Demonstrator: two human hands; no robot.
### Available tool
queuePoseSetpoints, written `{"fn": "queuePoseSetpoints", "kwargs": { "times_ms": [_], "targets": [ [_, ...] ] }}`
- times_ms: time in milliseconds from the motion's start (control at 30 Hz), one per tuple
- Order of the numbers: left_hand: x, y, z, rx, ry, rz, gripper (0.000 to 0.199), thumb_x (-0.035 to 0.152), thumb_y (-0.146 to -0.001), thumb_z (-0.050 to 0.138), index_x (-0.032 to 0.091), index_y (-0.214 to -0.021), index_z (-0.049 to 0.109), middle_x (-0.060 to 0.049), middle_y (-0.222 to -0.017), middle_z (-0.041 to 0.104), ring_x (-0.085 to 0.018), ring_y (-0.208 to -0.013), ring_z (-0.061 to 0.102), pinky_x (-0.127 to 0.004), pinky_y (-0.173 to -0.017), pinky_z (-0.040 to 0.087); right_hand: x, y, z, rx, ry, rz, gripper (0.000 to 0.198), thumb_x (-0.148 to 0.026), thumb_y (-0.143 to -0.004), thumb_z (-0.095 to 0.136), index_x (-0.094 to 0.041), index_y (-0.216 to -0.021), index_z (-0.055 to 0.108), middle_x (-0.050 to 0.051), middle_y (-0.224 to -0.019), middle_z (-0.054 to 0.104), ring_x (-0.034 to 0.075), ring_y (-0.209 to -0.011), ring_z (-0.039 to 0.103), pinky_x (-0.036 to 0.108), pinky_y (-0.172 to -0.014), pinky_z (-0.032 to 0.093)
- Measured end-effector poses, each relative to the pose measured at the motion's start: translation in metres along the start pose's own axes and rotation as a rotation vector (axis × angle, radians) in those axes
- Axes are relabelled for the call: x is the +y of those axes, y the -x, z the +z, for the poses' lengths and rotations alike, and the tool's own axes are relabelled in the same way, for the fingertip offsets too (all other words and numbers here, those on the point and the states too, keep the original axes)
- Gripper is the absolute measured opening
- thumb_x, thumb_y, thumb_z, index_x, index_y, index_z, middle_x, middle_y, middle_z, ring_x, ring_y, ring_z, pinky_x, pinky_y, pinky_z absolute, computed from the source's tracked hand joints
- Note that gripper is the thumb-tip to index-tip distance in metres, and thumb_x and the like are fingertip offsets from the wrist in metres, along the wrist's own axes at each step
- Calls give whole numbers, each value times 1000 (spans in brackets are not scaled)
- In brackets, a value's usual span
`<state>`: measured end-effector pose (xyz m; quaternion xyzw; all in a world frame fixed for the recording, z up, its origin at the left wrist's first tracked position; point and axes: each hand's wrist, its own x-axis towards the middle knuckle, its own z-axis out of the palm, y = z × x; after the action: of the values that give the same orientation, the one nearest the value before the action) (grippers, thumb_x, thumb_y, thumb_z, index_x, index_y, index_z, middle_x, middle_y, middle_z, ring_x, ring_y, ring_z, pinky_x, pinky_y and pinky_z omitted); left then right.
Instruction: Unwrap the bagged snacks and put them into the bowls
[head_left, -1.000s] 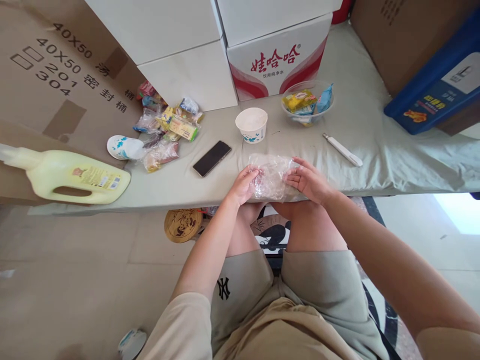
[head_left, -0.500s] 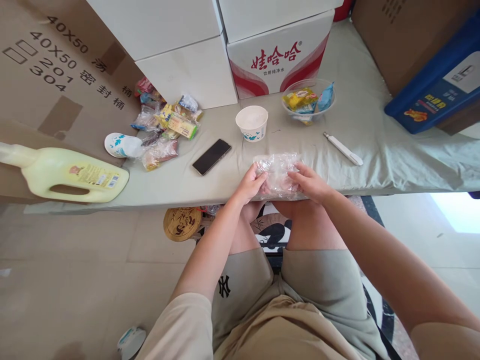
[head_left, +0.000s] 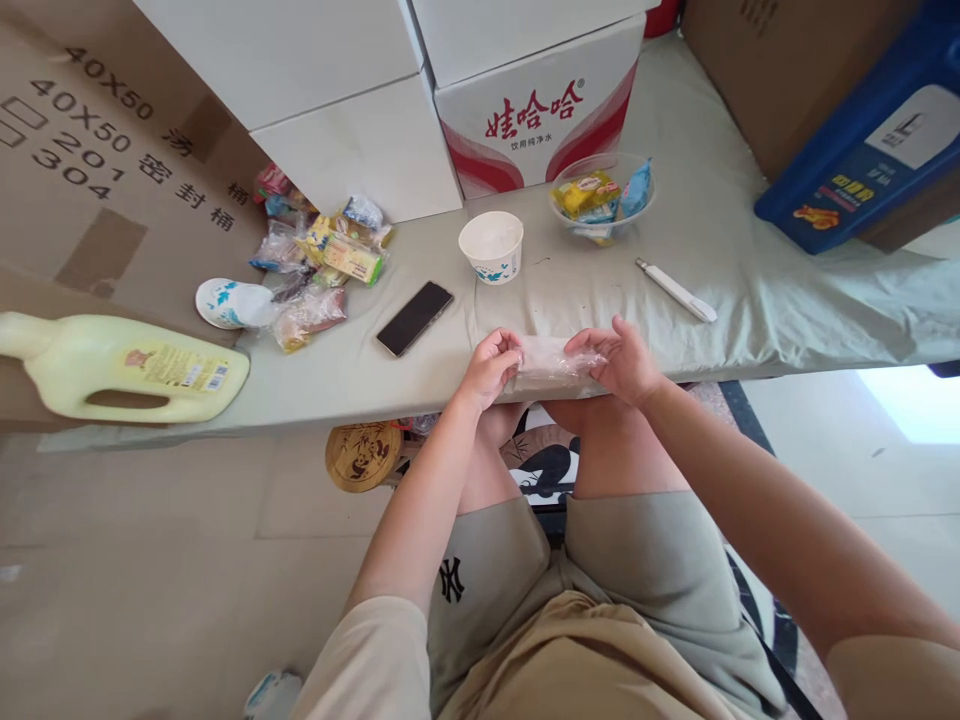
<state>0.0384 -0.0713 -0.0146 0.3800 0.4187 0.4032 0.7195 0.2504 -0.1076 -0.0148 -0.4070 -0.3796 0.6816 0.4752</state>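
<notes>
A crinkled clear plastic bag (head_left: 553,362) is stretched between my hands at the front edge of the cloth-covered surface. My left hand (head_left: 491,367) pinches its left end between thumb and fingers. At the other end, my right hand (head_left: 616,362) grips the plastic, thumb raised and part of its fingers behind the film. The bag looks folded narrow; whether anything is inside I cannot tell. Just beyond it stands a white paper bowl (head_left: 491,248) with a blue leaf print. A black phone (head_left: 415,319) lies to the left of the bowl.
Farther back, a clear plastic bowl (head_left: 564,225) holds wrapped snacks. A white utility knife (head_left: 676,290) lies at the right. Several snack packets (head_left: 352,258), a tipped paper cup (head_left: 229,303) and a yellow jug (head_left: 157,365) are at the left. Cartons (head_left: 540,130) stand behind.
The clear bag has gone from spread flat to a narrower, folded strip. My right hand has turned and its thumb has lifted. The view has shifted slightly.
</notes>
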Motion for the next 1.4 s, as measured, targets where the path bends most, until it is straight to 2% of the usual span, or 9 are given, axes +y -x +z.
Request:
{"fn": "queuePoseSetpoints", "kwargs": {
  "times_ms": [100,200,300,400,667,933,1067,1167,1400],
  "targets": [
    [0,0,1,-1,-8,8,25,10,-61,68,20,-81,55,6,-70,56,-6,-61,52,-19,-61,44,1,-3,2,45,54,58,58,-77,-74,57,-20,-73,67,5,-69,61,18,-62,55,33,-59,46],
    [6,-2,-3,41,8,-11,27,8,-61,63,20,-84,56,5,-75,56,-8,-66,54,-21,-64,45,5,-6,4,93,257,20,40,-54,-67,78,-22,-87,66,-1,-69,58,13,-59,49,28,-56,41],
    [16,-3,-7,276,-135,74,23,6,-67,58,20,-86,57,2,-85,58,-9,-75,56,-24,-72,47,9,-6,6,130,329,-64,61,-34,-61,82,-27,-116,57,-4,-78,60,13,-61,50,28,-57,41],
    [22,5,-4,539,-489,282,18,7,-74,60,21,-85,58,1,-84,57,-12,-79,55,-26,-81,46,11,-5,6,169,339,-71,43,-35,-63,77,-26,-101,57,-4,-76,57,13,-63,50,27,-58,40],
    [-5,14,44,-7,-696,359,47,19,-69,81,23,-113,64,-9,-129,62,-28,-125,54,-38,-108,39,10,-1,0,37,245,-72,28,-44,-72,71,-22,-79,54,-5,-68,53,11,-61,45,25,-59,35],
    [-2,-9,33,13,-690,227,14,25,-78,70,21,-90,66,-1,-84,67,-17,-80,60,-28,-77,46,9,1,-1,28,93,-82,31,-49,-84,60,-25,-101,68,4,-106,71,21,-99,65,35,-87,50],
    [38,-17,0,261,-817,359,12,23,-73,67,22,-83,62,0,-80,63,-17,-75,57,-27,-73,45,-7,-11,-22,262,749,-370,25,-36,-90,51,-23,-101,70,9,-104,71,25,-99,64,40,-89,48],
    [93,-30,-16,382,-1266,521,16,16,-68,66,23,-81,60,-2,-88,61,-21,-87,58,-31,-83,45,-13,-21,-54,347,1234,-498,25,-26,-89,47,-19,-99,69,13,-98,70,29,-92,61,43,-86,45],
    [187,-112,10,352,-1685,567,19,9,-68,61,23,-76,52,-5,-81,59,-26,-89,60,-35,-85,42,-9,-21,-71,395,1593,-460,21,-24,-93,46,-20,-91,67,11,-92,68,28,-91,57,40,-79,39]
  ]
}}
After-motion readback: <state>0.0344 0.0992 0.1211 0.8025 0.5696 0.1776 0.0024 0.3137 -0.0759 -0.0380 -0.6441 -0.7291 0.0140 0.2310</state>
